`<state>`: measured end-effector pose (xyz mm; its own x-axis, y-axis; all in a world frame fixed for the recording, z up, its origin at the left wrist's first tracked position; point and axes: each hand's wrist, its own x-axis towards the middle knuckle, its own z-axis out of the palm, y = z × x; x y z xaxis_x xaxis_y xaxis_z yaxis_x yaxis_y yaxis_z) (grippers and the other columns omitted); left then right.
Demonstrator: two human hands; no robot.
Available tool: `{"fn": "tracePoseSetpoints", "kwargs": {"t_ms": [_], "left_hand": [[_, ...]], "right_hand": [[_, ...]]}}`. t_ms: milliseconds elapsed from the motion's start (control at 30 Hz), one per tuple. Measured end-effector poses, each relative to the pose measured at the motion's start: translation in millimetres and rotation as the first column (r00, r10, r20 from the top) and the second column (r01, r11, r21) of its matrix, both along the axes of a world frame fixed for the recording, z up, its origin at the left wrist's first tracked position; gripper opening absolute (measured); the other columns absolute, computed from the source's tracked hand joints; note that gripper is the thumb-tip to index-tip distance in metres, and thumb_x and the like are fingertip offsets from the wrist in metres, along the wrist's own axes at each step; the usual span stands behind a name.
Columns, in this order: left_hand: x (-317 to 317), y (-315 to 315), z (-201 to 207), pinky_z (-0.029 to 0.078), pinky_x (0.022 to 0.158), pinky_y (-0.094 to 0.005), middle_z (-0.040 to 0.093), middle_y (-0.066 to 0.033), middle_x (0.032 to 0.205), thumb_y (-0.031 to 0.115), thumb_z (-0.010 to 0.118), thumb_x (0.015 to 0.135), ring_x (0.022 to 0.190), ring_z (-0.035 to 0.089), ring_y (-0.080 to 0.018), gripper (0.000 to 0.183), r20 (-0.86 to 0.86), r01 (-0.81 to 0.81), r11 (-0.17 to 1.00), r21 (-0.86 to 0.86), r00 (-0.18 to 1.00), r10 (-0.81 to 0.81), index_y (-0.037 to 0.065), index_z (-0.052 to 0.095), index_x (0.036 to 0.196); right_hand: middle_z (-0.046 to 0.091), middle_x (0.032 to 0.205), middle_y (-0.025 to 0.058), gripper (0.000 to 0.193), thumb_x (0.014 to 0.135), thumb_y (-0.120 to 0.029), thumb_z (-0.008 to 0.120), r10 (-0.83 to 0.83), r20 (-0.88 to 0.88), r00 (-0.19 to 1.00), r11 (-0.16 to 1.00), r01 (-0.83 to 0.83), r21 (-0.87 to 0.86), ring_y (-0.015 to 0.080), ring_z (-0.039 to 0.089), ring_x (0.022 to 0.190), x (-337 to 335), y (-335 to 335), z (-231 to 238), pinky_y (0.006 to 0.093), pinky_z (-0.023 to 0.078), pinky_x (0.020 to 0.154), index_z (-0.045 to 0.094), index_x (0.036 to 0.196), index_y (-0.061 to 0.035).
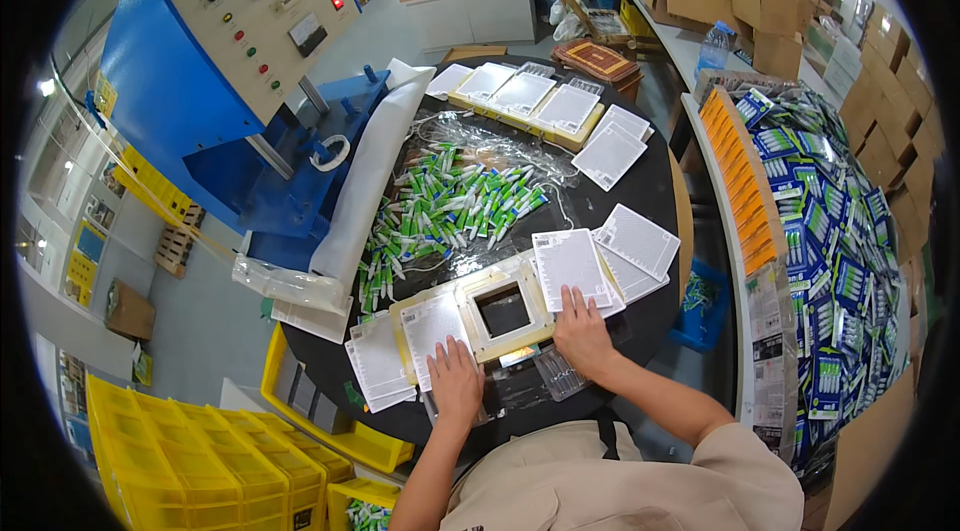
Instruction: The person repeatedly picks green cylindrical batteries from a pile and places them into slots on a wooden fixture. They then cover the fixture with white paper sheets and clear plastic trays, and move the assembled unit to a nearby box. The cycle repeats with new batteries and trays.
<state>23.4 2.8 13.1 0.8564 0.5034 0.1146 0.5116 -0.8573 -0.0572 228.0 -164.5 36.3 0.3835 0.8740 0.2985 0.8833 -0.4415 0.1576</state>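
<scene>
My left hand (pixel 456 383) lies with its fingers stretched over a white printed card (pixel 432 323) on the left part of a cream-yellow jig (pixel 497 343). The jig has a square opening in its middle. My right hand (pixel 583 331) rests its fingers on the lower part of another white card (pixel 568 266) at the jig's right end. Further cards (pixel 378 356) lie at the left, and more cards (pixel 640 243) overlap at the right. Near my body is a clear plastic blister (pixel 561 372). Beyond the jig spreads a pile of small green-and-white tubes (pixel 455 196).
A blue press (pixel 190 81) with a control panel stands at the left of the round black table (pixel 655 171). A second jig (pixel 575 136) with cards lies at the back. Yellow crates (pixel 190 451) sit at lower left. Packaged blister cards (pixel 815 261) fill a container at right.
</scene>
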Motion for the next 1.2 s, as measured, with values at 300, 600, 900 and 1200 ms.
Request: {"fn": "tracePoseSetpoints", "kwargs": {"t_ms": [300, 600, 900, 1200], "left_hand": [[-10, 26, 93, 0.053, 0.077, -0.0420, 0.067, -0.0125, 0.086, 0.008, 0.061, 0.090, 0.078, 0.065, -0.0320, 0.015, 0.245, 0.026, 0.999, -0.028, 0.969, -0.018, 0.001, 0.064, 0.104], [56, -30, 195, 0.054, 0.089, -0.0406, 0.073, -0.0120, 0.113, 0.013, 0.075, 0.086, 0.102, 0.069, -0.0308, 0.035, 0.500, 0.582, 0.768, -0.267, 0.765, -0.406, 0.007, 0.067, 0.119], [-57, 9, 107, 0.055, 0.073, -0.0410, 0.070, -0.0093, 0.093, 0.028, 0.088, 0.072, 0.086, 0.068, -0.0319, 0.032, 0.071, 0.220, 0.813, -0.539, 0.974, -0.216, 0.008, 0.074, 0.093], [-75, 21, 49, 0.055, 0.071, -0.0417, 0.070, -0.0065, 0.085, 0.024, 0.082, 0.072, 0.082, 0.069, -0.0297, 0.017, -0.130, 0.192, 0.809, -0.555, 0.941, -0.312, 0.012, 0.079, 0.084]], "right_hand": [[0.065, 0.133, 0.0111, 0.016, 0.076, -0.002, 0.066, 0.168, -0.251, 0.953, 0.917, -0.058, 0.396, 0.0298, 0.072, 0.085, 62, -44, 138, 0.0382, 0.058, 0.071, 0.070, 0.091, -0.0033], [0.072, 0.118, 0.0052, 0.015, 0.082, -0.005, 0.072, 0.308, -0.738, 0.600, 0.948, -0.133, 0.288, 0.0315, 0.071, 0.089, 10, -53, 146, 0.0386, 0.057, 0.076, 0.073, 0.096, -0.0074], [0.069, 0.110, 0.0060, 0.066, 0.088, -0.013, 0.082, -0.002, -0.857, 0.516, -0.319, 0.811, 0.490, 0.0131, 0.066, 0.092, 118, -433, 103, 0.0267, 0.051, 0.071, 0.051, 0.145, 0.0020], [0.066, 0.114, 0.0145, 0.036, 0.089, -0.004, 0.072, -0.519, -0.590, 0.618, 0.207, 0.761, 0.615, 0.0267, 0.063, 0.105, 66, -325, 40, 0.0383, 0.053, 0.092, 0.059, 0.122, 0.0021]]}}
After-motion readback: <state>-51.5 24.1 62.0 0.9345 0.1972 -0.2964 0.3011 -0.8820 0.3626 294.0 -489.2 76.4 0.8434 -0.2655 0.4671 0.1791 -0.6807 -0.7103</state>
